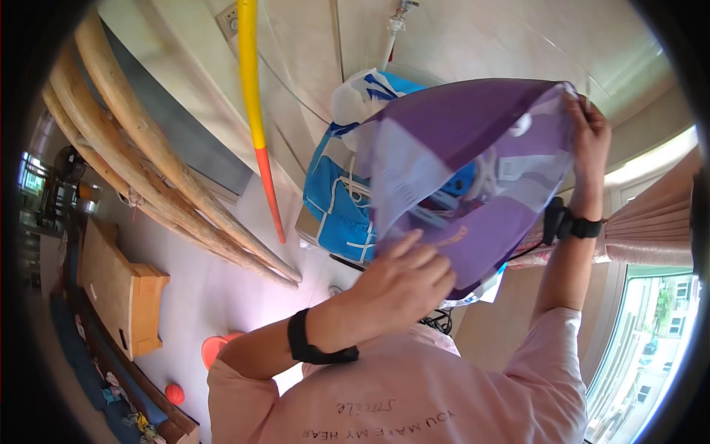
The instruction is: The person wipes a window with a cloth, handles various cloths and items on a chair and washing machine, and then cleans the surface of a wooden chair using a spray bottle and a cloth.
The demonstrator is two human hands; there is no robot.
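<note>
A purple-and-pale-lilac bag (pixel 471 111), apparently of thin fabric or plastic, gapes in front of me. My right hand (pixel 591 133) is shut on its upper right corner and holds it up. Inside, partly hidden, lie a blue item (pixel 459 180) and pale flat pieces (pixel 435 208). At the bag's lower left edge is my left hand (pixel 394 283), its fingers bent and slightly apart against the bag; whether they pinch it is hidden. Behind and left of the bag stands a bright blue bag (pixel 338 194) with white cords, beneath a white-and-blue plastic bag (pixel 355 102).
Long wooden poles (pixel 161 150) and a yellow-and-red pole (pixel 252 111) lean at the left. A wooden table (pixel 119 288), a red ball (pixel 175 394) and a red plastic item (pixel 216 348) are lower left. Black cables (pixel 438 321) lie below the bag. A pink curtain (pixel 649 222) hangs by the window.
</note>
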